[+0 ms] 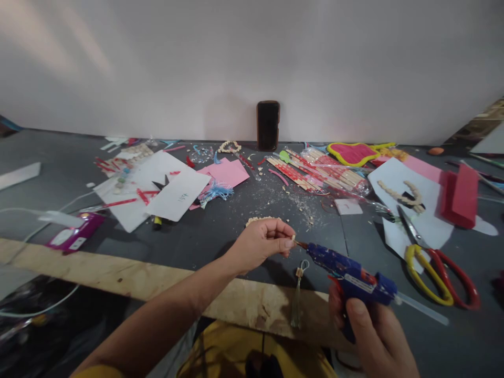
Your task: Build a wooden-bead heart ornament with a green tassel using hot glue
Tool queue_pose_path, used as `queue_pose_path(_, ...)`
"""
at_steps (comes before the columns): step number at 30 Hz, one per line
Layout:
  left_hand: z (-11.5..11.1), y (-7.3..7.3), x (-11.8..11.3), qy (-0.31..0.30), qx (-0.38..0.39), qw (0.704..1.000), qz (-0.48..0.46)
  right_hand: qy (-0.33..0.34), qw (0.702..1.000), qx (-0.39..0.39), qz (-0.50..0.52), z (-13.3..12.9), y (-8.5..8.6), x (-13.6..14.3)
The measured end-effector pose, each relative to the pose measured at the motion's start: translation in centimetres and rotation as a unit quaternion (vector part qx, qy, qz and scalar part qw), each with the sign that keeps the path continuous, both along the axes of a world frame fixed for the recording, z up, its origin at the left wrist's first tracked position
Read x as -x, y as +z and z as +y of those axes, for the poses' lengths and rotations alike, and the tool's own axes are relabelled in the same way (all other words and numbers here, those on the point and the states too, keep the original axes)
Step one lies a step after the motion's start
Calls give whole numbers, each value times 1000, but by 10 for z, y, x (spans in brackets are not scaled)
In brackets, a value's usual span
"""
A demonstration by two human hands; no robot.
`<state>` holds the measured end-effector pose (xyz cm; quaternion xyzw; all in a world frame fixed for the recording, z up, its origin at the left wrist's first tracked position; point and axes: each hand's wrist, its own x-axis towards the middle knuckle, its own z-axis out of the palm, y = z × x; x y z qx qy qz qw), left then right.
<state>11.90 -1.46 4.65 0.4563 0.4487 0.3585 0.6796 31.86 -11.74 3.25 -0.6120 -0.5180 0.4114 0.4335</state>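
My left hand [265,244] pinches a small pale wooden piece [293,238] between thumb and fingertips. In my right hand [374,333] is a blue hot glue gun [350,273], with a clear glue stick [423,308] jutting from its back. The gun's nozzle points left and meets or nearly meets the small piece. Partly hidden behind my left hand lies a pile of small pale pieces [262,219]. Below the nozzle, a tassel [297,296] with a looped cord hangs over the table's wooden edge.
Scissors [419,257] with yellow and red handles lie at the right, near a red folded paper [460,195]. A phone [268,126] leans against the back wall. White sheets [179,194], pink paper [226,172] and packed sticks [295,173] cover the back. A purple power strip [76,232] sits left.
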Motion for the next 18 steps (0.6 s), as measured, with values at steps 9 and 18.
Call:
queue_pose_path(9, -2, 2, -1, 5, 16, 1000, 3, 5, 999, -16, -29, 1, 7, -7)
queue_pose_path(18, -17, -2, 1, 24, 29, 998, -59, 34, 852, -161, -497, 57, -17, -63)
